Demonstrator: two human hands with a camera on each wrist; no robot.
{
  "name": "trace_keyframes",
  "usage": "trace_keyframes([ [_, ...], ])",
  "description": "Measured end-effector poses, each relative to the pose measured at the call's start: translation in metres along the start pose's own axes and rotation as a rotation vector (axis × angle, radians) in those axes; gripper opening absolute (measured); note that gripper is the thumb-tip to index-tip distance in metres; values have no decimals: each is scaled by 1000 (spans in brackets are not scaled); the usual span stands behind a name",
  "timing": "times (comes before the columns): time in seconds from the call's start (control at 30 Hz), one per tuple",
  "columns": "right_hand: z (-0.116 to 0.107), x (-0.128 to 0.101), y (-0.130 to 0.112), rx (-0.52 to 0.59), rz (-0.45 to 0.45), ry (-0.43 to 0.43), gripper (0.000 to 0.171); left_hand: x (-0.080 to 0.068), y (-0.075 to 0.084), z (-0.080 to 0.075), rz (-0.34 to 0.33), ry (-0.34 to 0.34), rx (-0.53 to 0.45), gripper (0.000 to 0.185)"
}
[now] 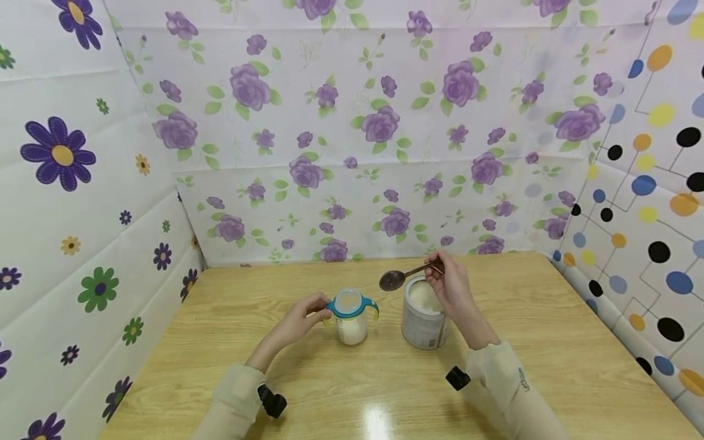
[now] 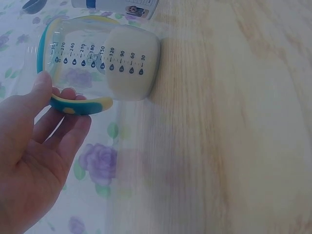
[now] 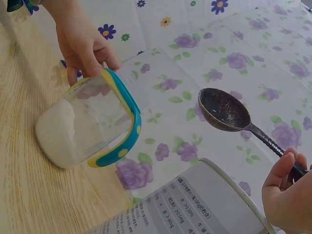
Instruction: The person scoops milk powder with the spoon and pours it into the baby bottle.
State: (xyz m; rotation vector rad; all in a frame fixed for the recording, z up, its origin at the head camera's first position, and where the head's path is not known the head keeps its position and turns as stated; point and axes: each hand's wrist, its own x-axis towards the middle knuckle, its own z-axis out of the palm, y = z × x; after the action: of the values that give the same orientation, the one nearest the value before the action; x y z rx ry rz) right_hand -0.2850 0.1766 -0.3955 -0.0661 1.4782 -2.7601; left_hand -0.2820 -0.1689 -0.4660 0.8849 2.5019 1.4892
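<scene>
A clear baby bottle [image 1: 352,329] with a blue and yellow two-handled collar stands on the table, pale powder filling its lower part. My left hand [image 1: 301,316] grips one handle [image 2: 78,106] between thumb and fingers. In my right hand [image 1: 452,286] is a dark spoon [image 1: 393,280], pinched by its handle. The spoon's bowl, seen in the right wrist view, bears only a light dusting of powder [image 3: 225,109]. It hangs in the air between the bottle and a grey can [image 1: 422,330], whose open top shows pale powder [image 1: 426,297] inside. My right hand is over the can's rim.
The wooden table [image 1: 341,391] runs back to a flowered cloth wall [image 1: 352,201]. Patterned cloth also hangs at the left [image 1: 99,220] and right [image 1: 654,208]. Each sleeve carries a small black wrist camera, one at the left [image 1: 272,401], one at the right [image 1: 458,378].
</scene>
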Motion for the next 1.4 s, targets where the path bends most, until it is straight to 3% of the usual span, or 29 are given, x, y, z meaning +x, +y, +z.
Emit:
trace_keyframes([
  [0.77,-7,-2,-10,32,8,-7,33,2,4,-1,-4,10,3,11],
  [1.4,-18,-1,-13,31,12,94,34,0,1,1,-21,14,-7,12],
])
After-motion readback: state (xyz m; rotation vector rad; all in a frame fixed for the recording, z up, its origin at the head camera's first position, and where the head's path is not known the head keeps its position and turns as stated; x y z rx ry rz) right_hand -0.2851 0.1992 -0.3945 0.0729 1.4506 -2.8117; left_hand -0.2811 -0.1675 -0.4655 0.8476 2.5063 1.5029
